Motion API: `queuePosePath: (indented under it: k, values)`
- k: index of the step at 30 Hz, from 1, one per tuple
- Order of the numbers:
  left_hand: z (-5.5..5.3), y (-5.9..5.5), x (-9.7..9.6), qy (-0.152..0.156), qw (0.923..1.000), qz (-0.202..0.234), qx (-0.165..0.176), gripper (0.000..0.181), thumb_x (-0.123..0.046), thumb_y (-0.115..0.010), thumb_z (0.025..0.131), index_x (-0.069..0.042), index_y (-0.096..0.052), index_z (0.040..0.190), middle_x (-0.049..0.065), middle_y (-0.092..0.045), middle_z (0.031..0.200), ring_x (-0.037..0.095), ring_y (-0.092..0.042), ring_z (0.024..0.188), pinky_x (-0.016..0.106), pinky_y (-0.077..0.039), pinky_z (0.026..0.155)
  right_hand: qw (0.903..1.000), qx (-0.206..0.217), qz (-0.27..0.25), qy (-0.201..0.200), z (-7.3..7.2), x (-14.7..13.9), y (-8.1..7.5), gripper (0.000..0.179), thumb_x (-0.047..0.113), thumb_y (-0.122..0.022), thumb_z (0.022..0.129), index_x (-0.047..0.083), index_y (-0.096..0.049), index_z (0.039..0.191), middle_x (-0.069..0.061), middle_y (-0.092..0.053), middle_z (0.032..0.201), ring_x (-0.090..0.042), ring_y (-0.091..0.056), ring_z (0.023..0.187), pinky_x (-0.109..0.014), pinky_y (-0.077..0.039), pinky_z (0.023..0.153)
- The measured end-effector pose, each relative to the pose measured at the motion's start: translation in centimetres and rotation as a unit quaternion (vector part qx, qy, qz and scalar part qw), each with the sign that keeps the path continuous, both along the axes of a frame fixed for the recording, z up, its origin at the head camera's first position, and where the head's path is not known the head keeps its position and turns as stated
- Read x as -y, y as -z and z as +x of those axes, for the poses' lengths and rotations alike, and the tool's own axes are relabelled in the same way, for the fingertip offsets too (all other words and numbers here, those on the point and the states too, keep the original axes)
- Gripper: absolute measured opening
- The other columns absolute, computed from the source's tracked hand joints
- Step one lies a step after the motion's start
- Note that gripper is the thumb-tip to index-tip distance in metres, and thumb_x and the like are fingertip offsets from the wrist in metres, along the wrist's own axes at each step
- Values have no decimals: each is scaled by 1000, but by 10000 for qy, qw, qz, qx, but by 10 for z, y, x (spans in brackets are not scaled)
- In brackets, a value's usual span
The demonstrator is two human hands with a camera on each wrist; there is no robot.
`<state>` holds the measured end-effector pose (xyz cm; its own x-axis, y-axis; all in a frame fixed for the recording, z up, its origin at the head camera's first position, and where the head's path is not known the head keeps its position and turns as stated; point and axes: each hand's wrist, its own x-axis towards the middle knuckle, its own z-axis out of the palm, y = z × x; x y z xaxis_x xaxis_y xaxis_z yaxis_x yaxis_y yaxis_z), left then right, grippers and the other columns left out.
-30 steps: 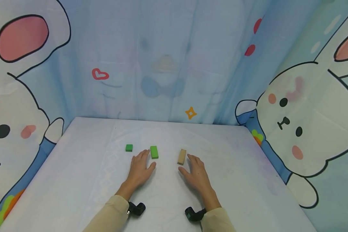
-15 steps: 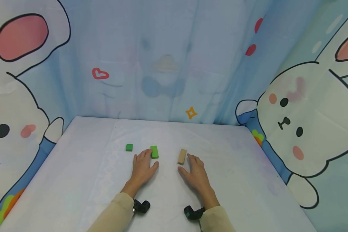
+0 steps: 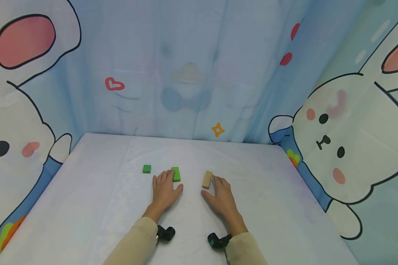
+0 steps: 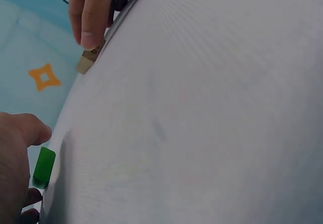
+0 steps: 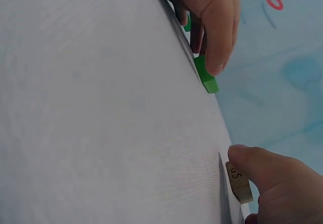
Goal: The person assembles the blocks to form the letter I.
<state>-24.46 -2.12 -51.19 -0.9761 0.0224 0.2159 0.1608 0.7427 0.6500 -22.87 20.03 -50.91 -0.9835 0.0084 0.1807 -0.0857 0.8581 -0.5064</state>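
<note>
A green oblong block [image 3: 176, 173] lies on the white table [image 3: 86, 206]. My left hand [image 3: 164, 189] holds it, fingers over its left edge and the thumb at its near end. The left wrist view shows the green block [image 4: 44, 166] between thumb and fingers, and the right wrist view shows fingers curled over the green block [image 5: 206, 77]. A tan wooden block [image 3: 207, 179] lies to the right. My right hand [image 3: 220, 195] pinches it, a finger along its right side and the thumb against the tan block [image 5: 238, 183], which bears dark marks.
A small green cube [image 3: 147, 169] sits alone left of the left hand. Cartoon rabbit curtains [image 3: 345, 140] wall the table at the back and on both sides. A black camera is strapped on each wrist.
Both hands slid forward a little. The left fingers now cover part of the green block, and the right fingers and thumb have closed in on the tan block. Neither block has moved.
</note>
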Motion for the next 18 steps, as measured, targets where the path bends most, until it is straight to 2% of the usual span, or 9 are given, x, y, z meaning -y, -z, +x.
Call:
queuePosePath:
  k: [5, 11, 18]
  values:
    - [-3, -2, -3, -79, 9999, -68, 95, 64, -31, -70, 94, 0, -51, 147, 21, -52, 149, 40, -41, 145, 67, -16, 124, 10000, 55, 35, 67, -3, 1, 0, 79, 40, -76, 92, 3, -45, 154, -24, -47, 153, -43, -42, 146, -57, -41, 118]
    - [-9, 1, 0, -93, 9999, -93, 64, 64, -28, -71, 94, 3, -50, 147, 22, -53, 148, 41, -43, 143, 66, -20, 124, 9999, 35, 77, 57, -6, 1, 0, 79, 40, -77, 91, 2, -45, 153, -24, -48, 153, -43, -42, 146, -57, -41, 118]
    - [-14, 2, 6, 17, 9998, -181, 34, 66, -29, -71, 94, 3, -49, 147, 23, -52, 147, 41, -43, 143, 63, -24, 124, 9999, -41, 129, 16, -11, -2, 3, 78, 40, -77, 91, 2, -46, 152, -23, -48, 152, -42, -43, 146, -56, -42, 117]
